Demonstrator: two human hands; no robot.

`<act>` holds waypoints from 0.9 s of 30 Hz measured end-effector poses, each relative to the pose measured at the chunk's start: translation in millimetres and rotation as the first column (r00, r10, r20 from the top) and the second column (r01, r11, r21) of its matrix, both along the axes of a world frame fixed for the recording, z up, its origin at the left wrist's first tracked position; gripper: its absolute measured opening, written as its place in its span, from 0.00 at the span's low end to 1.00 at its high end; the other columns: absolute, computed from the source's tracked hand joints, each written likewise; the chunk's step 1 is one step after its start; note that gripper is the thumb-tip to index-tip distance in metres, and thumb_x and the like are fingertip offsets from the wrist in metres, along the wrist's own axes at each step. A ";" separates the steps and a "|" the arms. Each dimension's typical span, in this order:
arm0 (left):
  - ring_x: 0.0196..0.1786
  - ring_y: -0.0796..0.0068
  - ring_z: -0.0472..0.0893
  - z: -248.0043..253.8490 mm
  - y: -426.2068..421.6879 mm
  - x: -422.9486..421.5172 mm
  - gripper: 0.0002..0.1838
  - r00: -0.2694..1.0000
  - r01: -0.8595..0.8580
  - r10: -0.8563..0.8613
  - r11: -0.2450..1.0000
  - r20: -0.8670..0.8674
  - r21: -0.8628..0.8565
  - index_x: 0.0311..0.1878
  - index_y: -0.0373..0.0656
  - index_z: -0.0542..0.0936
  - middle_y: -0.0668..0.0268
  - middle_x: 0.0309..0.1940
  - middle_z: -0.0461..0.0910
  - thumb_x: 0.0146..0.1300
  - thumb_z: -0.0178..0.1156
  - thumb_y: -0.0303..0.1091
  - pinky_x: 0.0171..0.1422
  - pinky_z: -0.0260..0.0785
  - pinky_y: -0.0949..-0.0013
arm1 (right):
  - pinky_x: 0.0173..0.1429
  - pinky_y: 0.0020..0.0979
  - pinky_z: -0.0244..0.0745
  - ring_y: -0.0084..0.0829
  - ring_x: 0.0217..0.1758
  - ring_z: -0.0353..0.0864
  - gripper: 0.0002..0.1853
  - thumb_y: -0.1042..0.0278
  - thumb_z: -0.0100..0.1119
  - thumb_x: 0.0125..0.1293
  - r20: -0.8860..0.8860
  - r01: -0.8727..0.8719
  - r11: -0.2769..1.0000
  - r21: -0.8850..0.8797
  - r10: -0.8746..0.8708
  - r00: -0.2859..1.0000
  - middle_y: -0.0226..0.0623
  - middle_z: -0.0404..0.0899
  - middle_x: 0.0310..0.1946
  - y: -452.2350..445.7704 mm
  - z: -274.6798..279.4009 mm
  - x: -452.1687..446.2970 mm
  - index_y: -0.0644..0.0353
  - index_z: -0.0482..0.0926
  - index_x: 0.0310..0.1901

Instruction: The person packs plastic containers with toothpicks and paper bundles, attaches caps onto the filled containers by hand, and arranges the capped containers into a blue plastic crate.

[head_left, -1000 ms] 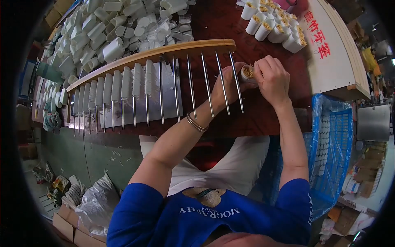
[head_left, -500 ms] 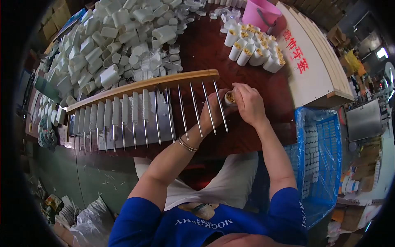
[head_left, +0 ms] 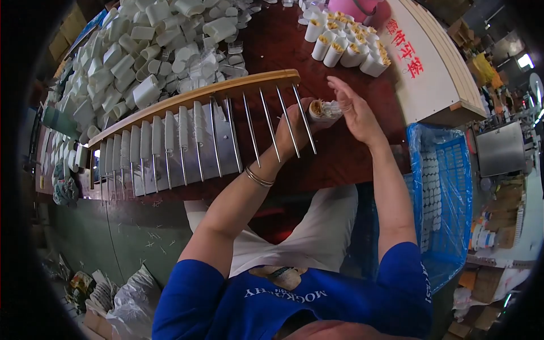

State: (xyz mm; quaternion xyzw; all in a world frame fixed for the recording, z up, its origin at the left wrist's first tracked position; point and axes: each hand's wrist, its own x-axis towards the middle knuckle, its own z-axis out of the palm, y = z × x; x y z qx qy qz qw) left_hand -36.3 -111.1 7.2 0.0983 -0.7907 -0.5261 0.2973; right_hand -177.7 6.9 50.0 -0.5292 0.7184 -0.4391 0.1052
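My left hand (head_left: 299, 126) is wrapped round a small white toothpick container (head_left: 324, 118), partly hidden behind the hand. Brown toothpick ends (head_left: 318, 106) show at its mouth, with a whitish, clear patch beside them that I cannot make out. To the right, my right hand (head_left: 358, 118) has its fingers stretched out, its palm side facing the container. Whether it touches the container's edge is hard to tell. A wooden bar with metal rods (head_left: 294, 74) lies close by, its end rods passing in front of my left hand from this viewpoint.
Several filled white containers (head_left: 335, 52) stand near a pink bucket (head_left: 347, 8) and a wooden box (head_left: 436, 73) with red writing. A big heap of white containers and clear lids (head_left: 148, 90) covers the left. A blue crate (head_left: 468, 187) lined with plastic is at the right.
My right hand has moved off the container's top and its fingers have straightened. The container, still in my left hand, now shows more of its side. The whole view has shifted slightly.
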 end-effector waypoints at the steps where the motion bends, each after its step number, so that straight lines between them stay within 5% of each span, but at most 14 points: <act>1: 0.49 0.66 0.85 1.7 0.2 0.4 0.27 1.000 0.006 -0.007 1.000 -0.023 -0.011 0.56 0.38 0.74 0.57 0.44 0.84 0.53 0.74 0.31 0.52 0.77 0.64 | 0.59 0.32 0.70 0.28 0.56 0.78 0.29 0.46 0.45 0.76 0.056 0.048 0.996 -0.071 -0.044 0.997 0.38 0.78 0.57 7.0 2.2 -3.3 0.63 0.69 0.66; 6: 0.49 0.66 0.84 0.0 -0.3 -2.1 0.26 1.000 -0.029 0.029 0.999 0.010 -0.034 0.55 0.37 0.75 0.57 0.44 0.84 0.54 0.73 0.30 0.53 0.77 0.65 | 0.47 0.24 0.74 0.22 0.43 0.78 0.16 0.64 0.56 0.73 0.069 0.111 0.993 0.029 -0.112 0.991 0.37 0.81 0.51 35.9 9.1 0.4 0.64 0.78 0.57; 8: 0.50 0.65 0.84 -1.4 0.2 -2.5 0.26 1.000 0.000 0.000 1.000 -0.004 0.014 0.55 0.37 0.75 0.57 0.45 0.84 0.54 0.73 0.30 0.54 0.77 0.64 | 0.47 0.33 0.78 0.41 0.45 0.83 0.13 0.72 0.60 0.66 -0.108 0.156 0.985 0.075 -0.148 0.983 0.48 0.81 0.46 38.3 10.7 5.3 0.64 0.80 0.51; 9: 0.50 0.65 0.84 -0.6 0.7 -2.0 0.26 1.000 0.002 -0.002 1.000 0.000 0.017 0.55 0.37 0.75 0.57 0.45 0.84 0.54 0.73 0.30 0.54 0.77 0.64 | 0.47 0.33 0.78 0.41 0.45 0.83 0.13 0.72 0.60 0.66 -0.105 0.158 0.984 0.079 -0.149 0.983 0.48 0.81 0.46 37.3 7.0 2.7 0.64 0.80 0.51; 11: 0.50 0.65 0.84 2.4 1.0 -1.1 0.26 0.999 -0.018 0.018 1.000 0.048 -0.002 0.55 0.37 0.74 0.57 0.46 0.84 0.54 0.73 0.29 0.55 0.78 0.64 | 0.45 0.37 0.78 0.44 0.42 0.82 0.10 0.75 0.61 0.62 -0.408 0.128 0.992 -0.014 -0.123 0.905 0.46 0.82 0.40 32.4 -1.4 -6.5 0.63 0.81 0.46; 14: 0.50 0.64 0.84 0.1 -0.4 -1.7 0.27 0.999 -0.008 0.009 1.000 0.048 -0.018 0.56 0.37 0.74 0.57 0.46 0.83 0.54 0.73 0.29 0.55 0.78 0.63 | 0.44 0.36 0.77 0.42 0.42 0.84 0.06 0.75 0.63 0.60 -0.498 0.181 0.979 0.094 -0.111 0.860 0.47 0.84 0.40 32.9 15.8 -3.7 0.65 0.84 0.39; 21: 0.48 0.67 0.84 -5.1 -1.0 -3.6 0.25 1.000 0.011 -0.011 0.999 0.001 0.037 0.55 0.38 0.75 0.58 0.45 0.84 0.54 0.73 0.29 0.52 0.77 0.65 | 0.43 0.32 0.73 0.37 0.36 0.78 0.06 0.76 0.67 0.55 -0.553 0.098 0.993 -0.063 -0.116 0.825 0.37 0.81 0.30 29.1 20.5 -2.5 0.63 0.85 0.36; 27: 0.48 0.66 0.84 -1.3 -0.8 -1.8 0.25 1.000 0.006 -0.007 0.999 0.023 0.032 0.54 0.37 0.75 0.57 0.44 0.84 0.54 0.73 0.28 0.52 0.77 0.65 | 0.40 0.29 0.70 0.29 0.33 0.74 0.05 0.77 0.69 0.57 -0.321 0.063 0.982 -0.178 -0.119 0.940 0.33 0.77 0.31 32.5 6.6 -11.6 0.65 0.83 0.35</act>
